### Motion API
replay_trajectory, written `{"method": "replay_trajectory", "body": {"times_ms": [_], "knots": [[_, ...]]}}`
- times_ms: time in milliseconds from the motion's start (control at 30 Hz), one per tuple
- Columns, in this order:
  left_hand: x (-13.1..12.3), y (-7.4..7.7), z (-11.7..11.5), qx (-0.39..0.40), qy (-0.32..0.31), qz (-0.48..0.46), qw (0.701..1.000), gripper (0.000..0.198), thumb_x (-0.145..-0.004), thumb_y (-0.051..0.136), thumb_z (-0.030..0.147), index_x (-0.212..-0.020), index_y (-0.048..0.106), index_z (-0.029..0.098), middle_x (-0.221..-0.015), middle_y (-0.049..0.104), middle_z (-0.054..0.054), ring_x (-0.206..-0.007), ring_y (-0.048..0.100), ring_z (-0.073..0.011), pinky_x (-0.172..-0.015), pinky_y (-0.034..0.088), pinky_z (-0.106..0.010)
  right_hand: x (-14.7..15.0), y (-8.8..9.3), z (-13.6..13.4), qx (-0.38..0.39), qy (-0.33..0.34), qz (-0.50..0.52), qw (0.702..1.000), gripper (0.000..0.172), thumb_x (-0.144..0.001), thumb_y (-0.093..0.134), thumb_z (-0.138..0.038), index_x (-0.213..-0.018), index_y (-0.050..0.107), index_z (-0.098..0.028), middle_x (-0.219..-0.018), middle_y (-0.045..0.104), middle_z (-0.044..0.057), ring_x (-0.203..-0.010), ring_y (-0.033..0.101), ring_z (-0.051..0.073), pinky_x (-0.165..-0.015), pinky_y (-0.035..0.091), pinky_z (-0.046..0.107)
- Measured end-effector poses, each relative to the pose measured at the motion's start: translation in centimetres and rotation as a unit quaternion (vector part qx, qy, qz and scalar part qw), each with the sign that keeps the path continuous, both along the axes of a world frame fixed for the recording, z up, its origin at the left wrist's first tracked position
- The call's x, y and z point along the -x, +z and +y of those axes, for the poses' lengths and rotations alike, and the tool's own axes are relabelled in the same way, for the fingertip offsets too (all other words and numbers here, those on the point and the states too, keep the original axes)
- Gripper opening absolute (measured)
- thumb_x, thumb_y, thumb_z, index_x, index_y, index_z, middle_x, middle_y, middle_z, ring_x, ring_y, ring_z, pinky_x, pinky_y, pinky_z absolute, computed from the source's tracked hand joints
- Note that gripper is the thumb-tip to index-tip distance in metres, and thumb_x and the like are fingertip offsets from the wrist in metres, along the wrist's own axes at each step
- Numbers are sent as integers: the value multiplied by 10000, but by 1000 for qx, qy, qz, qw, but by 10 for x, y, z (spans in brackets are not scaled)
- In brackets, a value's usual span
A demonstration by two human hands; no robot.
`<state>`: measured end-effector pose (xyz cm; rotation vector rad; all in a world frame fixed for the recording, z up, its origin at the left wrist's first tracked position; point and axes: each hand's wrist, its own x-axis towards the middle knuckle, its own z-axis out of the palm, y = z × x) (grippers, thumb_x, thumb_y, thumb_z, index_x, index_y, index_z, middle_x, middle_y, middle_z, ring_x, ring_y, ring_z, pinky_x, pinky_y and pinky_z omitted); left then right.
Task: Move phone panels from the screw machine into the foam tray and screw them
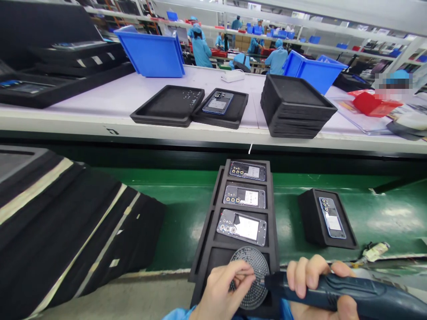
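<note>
Green conveyor belt [187, 213] ran across the middle of the view, below a long white desk [133, 95] that carried black trays, a stack of black trays [295, 109] and blue bins [150, 53]. On the belt lay a long black foam tray [208, 235] with three phone back housings set in its compartments, one behind the other. A separate small black tray [310, 218] with one phone housing sat well apart to its right.

Nearest the person, in the tray's closest compartment, rested a round perforated screw dish [253, 278], grey and dotted with holes. The left hand [222, 291] was pinched closed at the dish, fingertips together on its surface; whether a screw was between them was too small to tell.

The right hand [318, 278] was wrapped closed around a dark blue electric screwdriver [343, 295], held level with its tip pointing left toward the dish, close to the left fingertips.

The screwdriver looked rigid and moderately heavy, with a thick barrel best held around its middle, as it was. The screws would likely be tiny, light and easily dropped, needing a fingertip pinch. The nearest phone housing [242, 227] appeared thin, stiff and scratch-prone, safest handled by its long edges, away from the camera openings.
</note>
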<state>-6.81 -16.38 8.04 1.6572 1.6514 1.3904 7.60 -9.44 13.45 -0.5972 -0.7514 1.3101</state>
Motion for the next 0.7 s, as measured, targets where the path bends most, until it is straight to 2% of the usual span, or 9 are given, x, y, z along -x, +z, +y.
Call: {"method": "replay_trajectory", "body": {"times_ms": [67,167,300,700], "knots": [[0,3,0,-19,-6,46,999,247,-820,680,138,-999,548,245,-760,749,66,-565,662,-37,-607,522,-82,2,0,1,7,-4,-6,1000,239,-825,681,-521,-980,615,-352,-588,516,-69,-396,473,105,-382,373,265],[0,2,0,-35,-2,79,996,185,-871,626,189,-1018,522,233,-747,745,50,-527,630,-51,-571,520,-126,4,-1,4,-22,4,-11,1000,217,-843,659,-486,-994,616,-335,-594,532,-67,-405,493,107,-384,411,252],[0,-1,0,-35,-9,83,996,79,-923,548,231,-998,526,223,-726,726,48,-526,613,-54,-550,507,-139,3,-4,8,-76,26,-9,997,212,-879,583,-428,-1045,617,-301,-630,562,-57,-423,512,102,-389,439,232],[0,-2,0,-12,-36,86,996,58,-930,524,217,-988,528,223,-742,712,37,-535,598,-63,-548,491,-149,5,-10,9,-69,28,-3,997,201,-885,570,-410,-1047,612,-298,-641,568,-54,-438,526,96,-421,469,231]]}}
